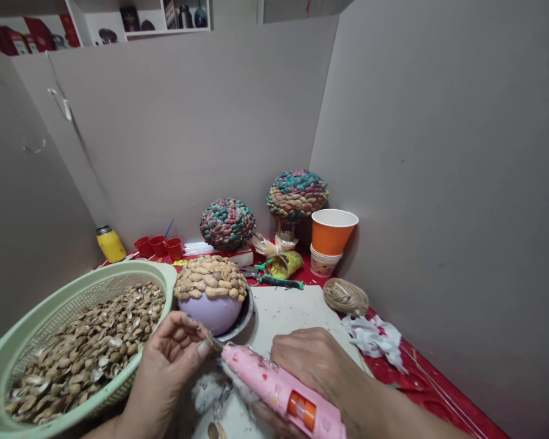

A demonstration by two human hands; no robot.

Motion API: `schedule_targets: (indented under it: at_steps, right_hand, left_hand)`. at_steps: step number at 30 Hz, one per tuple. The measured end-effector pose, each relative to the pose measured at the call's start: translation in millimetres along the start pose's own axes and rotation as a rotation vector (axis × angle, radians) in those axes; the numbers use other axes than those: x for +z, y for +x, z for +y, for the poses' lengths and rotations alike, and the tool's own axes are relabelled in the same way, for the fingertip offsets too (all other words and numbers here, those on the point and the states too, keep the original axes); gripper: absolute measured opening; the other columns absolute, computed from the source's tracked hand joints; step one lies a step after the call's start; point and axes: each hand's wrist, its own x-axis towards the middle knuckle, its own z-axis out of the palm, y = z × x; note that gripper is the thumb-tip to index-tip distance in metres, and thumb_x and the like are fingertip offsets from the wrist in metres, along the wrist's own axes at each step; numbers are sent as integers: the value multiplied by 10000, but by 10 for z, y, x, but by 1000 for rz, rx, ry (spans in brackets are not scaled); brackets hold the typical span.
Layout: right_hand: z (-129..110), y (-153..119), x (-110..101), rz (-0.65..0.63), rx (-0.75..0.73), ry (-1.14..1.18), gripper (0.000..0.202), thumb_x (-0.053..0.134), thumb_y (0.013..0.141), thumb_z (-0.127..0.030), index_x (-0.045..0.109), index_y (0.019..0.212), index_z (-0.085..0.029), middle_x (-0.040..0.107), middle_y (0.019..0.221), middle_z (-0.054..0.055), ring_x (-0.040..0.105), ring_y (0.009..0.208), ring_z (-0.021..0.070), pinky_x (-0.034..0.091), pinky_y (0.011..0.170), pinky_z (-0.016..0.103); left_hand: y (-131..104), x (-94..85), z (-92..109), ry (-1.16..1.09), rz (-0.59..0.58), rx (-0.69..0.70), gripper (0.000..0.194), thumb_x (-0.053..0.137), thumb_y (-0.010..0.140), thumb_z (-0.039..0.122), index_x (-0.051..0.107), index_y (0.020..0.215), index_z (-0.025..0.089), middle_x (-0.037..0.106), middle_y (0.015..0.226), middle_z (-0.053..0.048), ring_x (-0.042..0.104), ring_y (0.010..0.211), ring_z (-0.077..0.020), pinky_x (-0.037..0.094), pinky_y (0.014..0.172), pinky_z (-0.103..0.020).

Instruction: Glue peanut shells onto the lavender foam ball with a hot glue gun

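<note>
My right hand (315, 360) is wrapped round a pink hot glue gun (256, 373), its nozzle pointing to the upper left. With thumb and fingers pinched, my left hand (171, 350) holds a small peanut shell (207, 334) at the nozzle tip; my fingers partly hide it. Just beyond, a lilac balloon (213, 312) rests in a metal bowl (249, 316). Rows of peanut shells (210, 277) cover the balloon's upper part, while its lower side is bare. Left of my left hand stands a pale green basket (168, 277) filled with loose peanut shells (91, 347).
Behind are two painted peanut-shell balls (227, 224), pliers (274, 280), a tipped yellow cup (284, 265), red cups (158, 246) and a yellow bottle (111, 245). Paper cups (333, 235), twine (346, 296) and crumpled white plastic (376, 341) lie right of the white board (283, 308). Grey walls enclose the table.
</note>
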Motion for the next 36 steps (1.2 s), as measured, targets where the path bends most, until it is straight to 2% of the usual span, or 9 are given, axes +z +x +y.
schedule_targets:
  at_steps: [3,7,12,17,22,25,33,36]
  right_hand:
    - [-13,5,-14,-25,2,13,443,359,991,-413,471,612,-213,470,517,-36,341,435,114,165,467,312]
    - [-18,9,-37,-50,6,14,468,371,984,-466,466,603,-210,457,515,-36,335,435,110,165,469,313]
    - [-18,22,-54,-39,-17,32,467,351,992,-436,476,608,-202,470,526,-30,342,443,108,181,475,309]
    - [-53,48,-106,-54,20,36,504,327,981,-491,463,590,-203,494,523,-20,347,444,111,200,475,306]
    - [-39,12,-91,-96,18,45,467,390,968,-490,462,608,-202,502,544,-24,364,455,106,197,487,305]
    - [-27,-8,-69,-103,35,41,452,410,957,-493,462,615,-201,502,554,-28,363,466,106,199,494,306]
    - [-64,42,-123,-81,35,44,494,324,986,-479,456,599,-200,500,538,-24,344,460,108,210,491,302]
    - [-47,32,-114,-90,46,52,479,372,973,-489,458,601,-200,505,542,-27,352,456,103,223,494,296]
  left_hand:
    - [-7,3,2,18,3,2,253,824,705,217,610,838,195,676,798,8,623,765,-119,507,728,-196]
    - [-11,9,-4,29,6,23,246,815,719,226,607,849,198,671,799,14,620,765,-113,505,724,-188]
    - [0,14,-15,40,31,32,258,813,720,238,601,861,193,665,792,7,613,750,-119,508,712,-195]
    - [-5,23,-13,34,56,33,268,816,715,256,599,859,195,662,790,6,607,754,-124,508,721,-205]
    - [-19,33,-11,17,83,26,276,824,702,264,612,862,189,663,793,1,608,753,-129,508,719,-210]
    - [-19,40,-5,3,87,28,274,827,697,262,620,860,189,660,794,4,604,747,-127,509,718,-210]
    - [-27,68,29,-20,87,17,268,816,713,267,608,865,193,652,787,12,598,732,-122,507,704,-213]
    - [-31,71,36,-24,98,14,272,819,707,261,609,865,188,651,786,7,600,727,-128,508,698,-223]
